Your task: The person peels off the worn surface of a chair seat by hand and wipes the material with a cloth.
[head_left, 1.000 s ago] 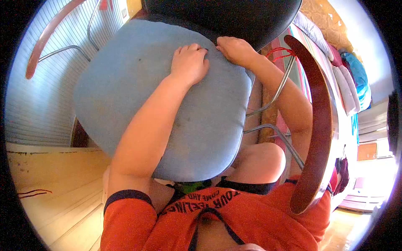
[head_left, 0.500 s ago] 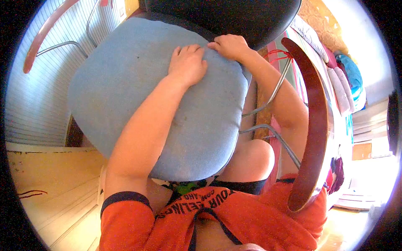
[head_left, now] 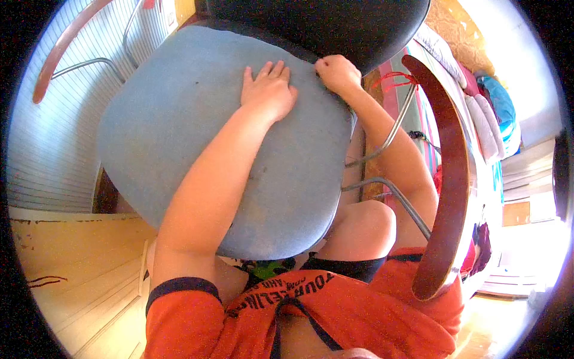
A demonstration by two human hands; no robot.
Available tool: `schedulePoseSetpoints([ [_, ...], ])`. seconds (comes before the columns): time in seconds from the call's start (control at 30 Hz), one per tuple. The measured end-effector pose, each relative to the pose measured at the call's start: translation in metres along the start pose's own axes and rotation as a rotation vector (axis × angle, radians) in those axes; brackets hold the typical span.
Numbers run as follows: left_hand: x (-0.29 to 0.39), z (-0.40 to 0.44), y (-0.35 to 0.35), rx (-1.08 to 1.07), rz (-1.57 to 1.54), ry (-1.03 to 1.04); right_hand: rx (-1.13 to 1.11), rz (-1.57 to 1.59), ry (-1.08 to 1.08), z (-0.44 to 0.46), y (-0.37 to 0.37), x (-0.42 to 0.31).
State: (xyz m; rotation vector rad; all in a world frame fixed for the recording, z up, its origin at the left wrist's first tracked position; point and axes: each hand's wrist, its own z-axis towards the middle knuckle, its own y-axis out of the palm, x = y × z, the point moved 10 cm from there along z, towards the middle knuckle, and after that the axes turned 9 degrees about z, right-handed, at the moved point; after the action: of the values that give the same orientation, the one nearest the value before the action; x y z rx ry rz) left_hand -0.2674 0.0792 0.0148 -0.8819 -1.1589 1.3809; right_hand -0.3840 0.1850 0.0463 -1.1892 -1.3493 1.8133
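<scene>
In the head view, my left hand (head_left: pixel 270 90) lies flat on the light blue seat (head_left: pixel 179 137) of a chair, fingers spread and pointing away from me. At the seat's far right edge, close to the black backrest (head_left: pixel 323 24), my right hand (head_left: pixel 339 73) is closed, its fingers curled under. Whatever it may hold, perhaps part of the seat's cloth, is hidden. A small dark spot (head_left: pixel 197 82) marks the seat fabric left of my left hand.
A curved reddish-brown armrest (head_left: pixel 445 173) on metal tubes (head_left: pixel 397 125) stands right of the seat, with red string (head_left: pixel 396 78) tied to it. Another armrest (head_left: pixel 66 42) is at upper left. A bed with bedding (head_left: pixel 502 107) lies beyond; a wooden panel (head_left: pixel 72 257) is lower left.
My right hand has moved slightly right along the seat's edge, away from my left hand, and its fingers have curled in. My left hand stays in place, its fingers a little more spread.
</scene>
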Motion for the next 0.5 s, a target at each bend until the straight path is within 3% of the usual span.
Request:
schedulePoseSetpoints([
  [0.3,0.001,0.005,-0.003,0.013,0.05,-0.002,0.086,0.115,-0.055,-0.023,-0.023,0.039],
  [0.5,0.001,0.003,0.0,-0.046,0.064,0.015,0.228,0.326,0.041,-0.09,-0.03,0.127],
])
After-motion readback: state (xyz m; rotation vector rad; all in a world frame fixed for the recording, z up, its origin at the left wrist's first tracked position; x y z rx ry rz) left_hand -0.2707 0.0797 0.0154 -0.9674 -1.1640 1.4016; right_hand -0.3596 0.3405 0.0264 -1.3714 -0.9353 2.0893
